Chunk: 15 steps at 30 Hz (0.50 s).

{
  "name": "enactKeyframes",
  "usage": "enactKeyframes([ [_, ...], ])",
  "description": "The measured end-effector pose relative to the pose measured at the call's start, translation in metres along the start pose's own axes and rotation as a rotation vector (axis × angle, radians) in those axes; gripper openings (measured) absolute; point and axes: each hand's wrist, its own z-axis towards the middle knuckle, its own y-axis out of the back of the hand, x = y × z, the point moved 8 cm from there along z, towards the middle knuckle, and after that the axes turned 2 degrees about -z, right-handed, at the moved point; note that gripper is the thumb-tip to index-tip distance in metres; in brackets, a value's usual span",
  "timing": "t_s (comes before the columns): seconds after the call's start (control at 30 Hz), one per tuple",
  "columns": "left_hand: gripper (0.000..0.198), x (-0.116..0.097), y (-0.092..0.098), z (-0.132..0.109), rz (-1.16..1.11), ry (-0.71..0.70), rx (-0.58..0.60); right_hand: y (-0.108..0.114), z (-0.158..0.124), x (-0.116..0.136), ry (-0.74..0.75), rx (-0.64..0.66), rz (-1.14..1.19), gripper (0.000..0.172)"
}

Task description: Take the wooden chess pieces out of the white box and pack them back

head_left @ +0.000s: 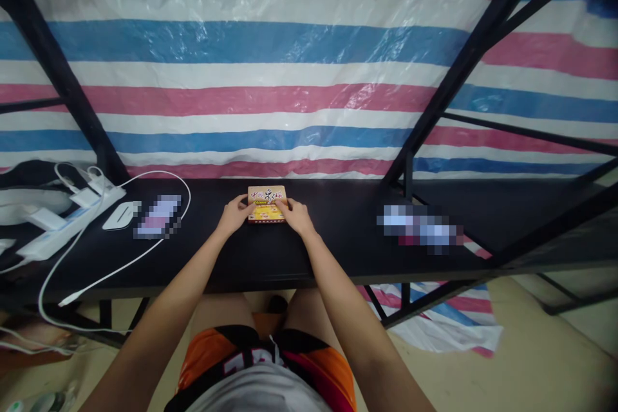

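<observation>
A small flat yellow box with red lettering lies on the black table, straight ahead near the far edge. My left hand grips its left side with curled fingers. My right hand grips its right side, fingers resting on the top edge. The box sits flat on the table between both hands.
A white power strip with plugs and white cables lies at the left, beside a white flat device and a blurred object. Another blurred object lies to the right. Black metal frame bars rise on both sides before a striped tarp.
</observation>
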Motion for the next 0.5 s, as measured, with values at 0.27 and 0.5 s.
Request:
enactKeyframes([
  [0.27, 0.033, -0.011, -0.004, -0.007, 0.326, -0.127, 0.015, -0.008, -0.004, 0.001, -0.048, -0.021, -0.188, 0.056],
  [0.5, 0.036, -0.019, -0.003, -0.008, 0.36, -0.133, 0.01, -0.007, -0.006, 0.006, -0.081, 0.062, -0.267, 0.061],
])
